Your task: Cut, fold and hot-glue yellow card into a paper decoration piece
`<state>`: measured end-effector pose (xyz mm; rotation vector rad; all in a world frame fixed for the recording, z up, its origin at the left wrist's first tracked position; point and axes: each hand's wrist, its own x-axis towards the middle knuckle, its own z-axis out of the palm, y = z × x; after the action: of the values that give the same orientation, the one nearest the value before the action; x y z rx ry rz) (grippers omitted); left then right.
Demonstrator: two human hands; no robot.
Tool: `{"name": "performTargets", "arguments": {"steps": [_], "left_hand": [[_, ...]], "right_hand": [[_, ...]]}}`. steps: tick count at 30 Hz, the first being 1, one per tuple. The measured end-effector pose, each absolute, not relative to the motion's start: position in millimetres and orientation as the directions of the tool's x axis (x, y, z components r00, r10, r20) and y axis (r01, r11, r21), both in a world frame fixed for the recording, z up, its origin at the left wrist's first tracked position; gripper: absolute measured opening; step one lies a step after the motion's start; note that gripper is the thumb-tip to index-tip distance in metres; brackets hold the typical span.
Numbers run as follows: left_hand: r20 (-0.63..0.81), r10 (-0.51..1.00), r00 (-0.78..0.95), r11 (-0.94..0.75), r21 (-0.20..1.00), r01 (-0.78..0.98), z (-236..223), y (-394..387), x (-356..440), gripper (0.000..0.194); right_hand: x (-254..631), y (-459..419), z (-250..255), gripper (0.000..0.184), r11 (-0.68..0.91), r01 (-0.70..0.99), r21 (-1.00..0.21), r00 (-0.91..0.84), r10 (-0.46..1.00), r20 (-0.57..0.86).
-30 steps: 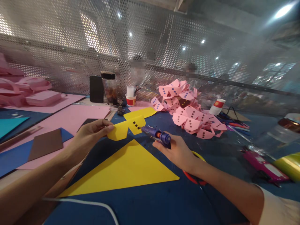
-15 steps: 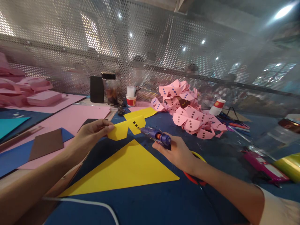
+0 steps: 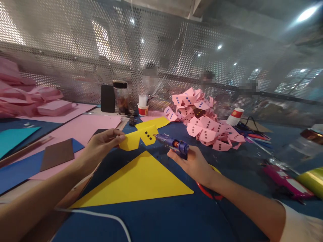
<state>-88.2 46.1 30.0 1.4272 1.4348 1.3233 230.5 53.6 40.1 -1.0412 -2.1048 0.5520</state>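
Between its thumb and fingers, my left hand (image 3: 107, 143) pinches the left end of a yellow paper cutout (image 3: 131, 140), raised over the table. Several small dark squares show on the cutout's right part. My right hand (image 3: 193, 164) is closed around a purple glue gun (image 3: 174, 143), whose nozzle points left, close to the cutout's right edge beside the squares. Below both hands a large yellow paper triangle (image 3: 141, 183) lies flat on the blue tabletop. Another yellow paper piece (image 3: 156, 123) lies just behind the cutout.
Behind to the right rises a pile of pink paper pieces (image 3: 207, 129) with dark squares. A lidded jar (image 3: 122, 99) and a paper cup (image 3: 143, 110) stand at the back. A white cable (image 3: 101, 214) crosses the front. A magenta tool (image 3: 285, 183) lies at right.
The glue gun's nozzle has drawn slightly right, off the dark squares to the cutout's edge. My left hand still pinches the cutout. The whole view has shifted a little.
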Motion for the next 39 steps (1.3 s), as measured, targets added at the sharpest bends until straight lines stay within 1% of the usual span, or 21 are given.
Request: {"name": "performTargets", "arguments": {"steps": [5,9,12,16,22,28,35,39], "left_hand": [[0.175,0.976,-0.131,-0.135,0.953,0.272,30,46,-89,0.037],[0.177,0.979,-0.106,-0.14,0.948,0.285,30,45,-87,0.031],[0.178,0.98,-0.093,-0.145,0.947,0.287,28,45,-86,0.028],[0.176,0.981,-0.084,-0.146,0.948,0.282,24,47,-88,0.031],[0.18,0.981,-0.066,-0.158,0.955,0.251,18,52,-90,0.035],[0.161,0.987,-0.02,-0.151,0.96,0.237,19,50,-88,0.04],[0.189,0.982,0.012,-0.186,0.953,0.238,23,48,-87,0.043],[0.19,0.982,0.02,-0.189,0.954,0.232,23,48,-86,0.041]], "right_hand": [[231,53,38,0.03,0.599,0.508,-0.619,-0.41,0.8,0.438],[229,52,34,0.028,0.615,0.525,-0.588,-0.425,0.788,0.445],[228,48,33,0.025,0.625,0.489,-0.609,-0.469,0.777,0.42],[225,41,36,0.02,0.637,0.448,-0.627,-0.546,0.75,0.372],[219,36,38,0.013,0.675,0.481,-0.56,-0.598,0.719,0.353],[214,31,36,0.011,0.731,0.494,-0.471,-0.627,0.675,0.389],[210,26,35,0.011,0.753,0.496,-0.432,-0.615,0.656,0.438],[211,27,33,0.013,0.764,0.506,-0.401,-0.627,0.645,0.437]]}}
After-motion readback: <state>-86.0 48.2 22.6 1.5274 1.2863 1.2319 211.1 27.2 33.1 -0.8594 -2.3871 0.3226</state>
